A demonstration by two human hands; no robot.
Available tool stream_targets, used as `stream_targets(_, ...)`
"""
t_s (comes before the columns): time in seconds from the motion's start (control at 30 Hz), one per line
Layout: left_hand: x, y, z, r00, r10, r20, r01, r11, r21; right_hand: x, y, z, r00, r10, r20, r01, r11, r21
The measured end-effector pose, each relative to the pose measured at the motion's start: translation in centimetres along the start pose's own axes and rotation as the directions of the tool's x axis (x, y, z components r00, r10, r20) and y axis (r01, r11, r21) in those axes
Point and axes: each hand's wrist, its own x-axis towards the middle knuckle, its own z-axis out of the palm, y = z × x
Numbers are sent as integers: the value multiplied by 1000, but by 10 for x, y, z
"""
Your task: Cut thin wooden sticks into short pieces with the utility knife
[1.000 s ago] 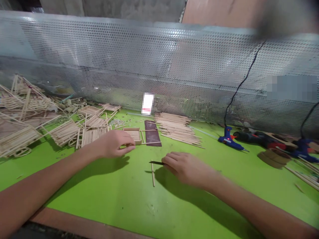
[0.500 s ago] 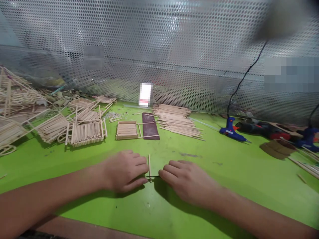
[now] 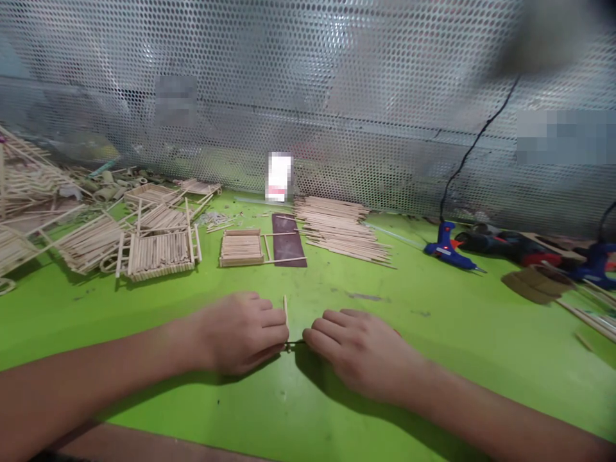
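Note:
My left hand rests low over the green table, its fingers closed on a thin wooden stick. The stick's far end sticks up past the fingertips, and a short near end shows below them. From the closed fingers of my right hand, a thin dark blade runs left across the near part of the stick, meeting my left fingertips. A small red bit shows behind my right hand; most of the tool is hidden in the grip. Ahead lies a small stick-built cart with two long shafts over a dark brown plate.
A pile of loose sticks lies at the back centre. More stick-built carts crowd the left. At right are a blue glue gun with a black cord and a brown cup-like piece. A perforated metal sheet stands behind.
My left fingers have moved slightly right and down, now covering more of the stick near the blade. My right hand has shifted slightly left. The view has shifted a little.

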Motion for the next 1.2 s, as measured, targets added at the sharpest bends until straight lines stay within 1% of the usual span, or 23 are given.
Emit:
stream_targets(0.17,1,0,0,1000,-7,22,7,1000,-7,1,0,0,1000,10,13,-10,1000,15)
stream_targets(0.3,2,0,2,1000,3,18,-2,1000,-28,1,0,0,1000,13,29,-14,1000,26)
stream_targets(0.4,3,2,3,1000,4,5,-4,999,-43,1,1,0,1000,0,26,-1,999,34)
stream_targets(0.5,3,4,3,1000,-23,0,23,999,-42,2,4,-1,999,-26,22,25,998,63)
stream_targets(0.63,4,7,0,998,-50,39,52,997,-61,3,7,1,1000,-27,-2,27,997,78)
stream_targets(0.83,4,10,-5,994,-70,85,74,996,-47,4,6,4,1000,1,31,-4,997,77)
stream_targets(1.0,-1,11,-7,995,-62,84,61,998,15,11,1,4,999,-12,33,9,996,87)
stream_targets(1.2,-15,10,-12,996,-81,33,80,996,48,21,-6,6,1000,-29,5,29,996,80)
